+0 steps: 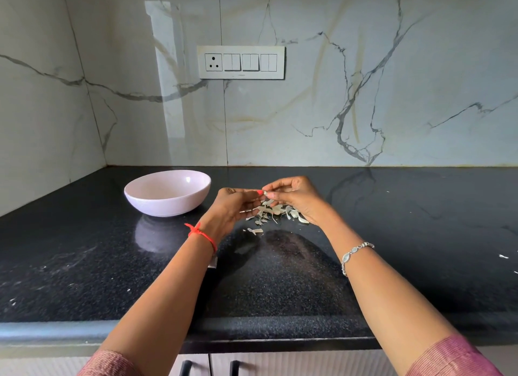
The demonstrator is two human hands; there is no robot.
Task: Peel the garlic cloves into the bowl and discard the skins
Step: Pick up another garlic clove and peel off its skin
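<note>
Pale bowl [168, 204] at left on the black counter [84, 263], well apart from the hands; no cloves visible in it, though its near wall hides the bottom. Left hand [234, 204] has its fingers curled and pinches one small garlic clove [265, 192] at the fingertips. Right hand [294, 197] pinches the same clove from the other side, so the clove sits between both hands, raised off the counter. Loose skins [276, 211] lie piled directly beneath, none yet discarded. Judgement: peeling under way, this clove unfinished; dropping it in the bowl and clearing the skins remain.
</note>
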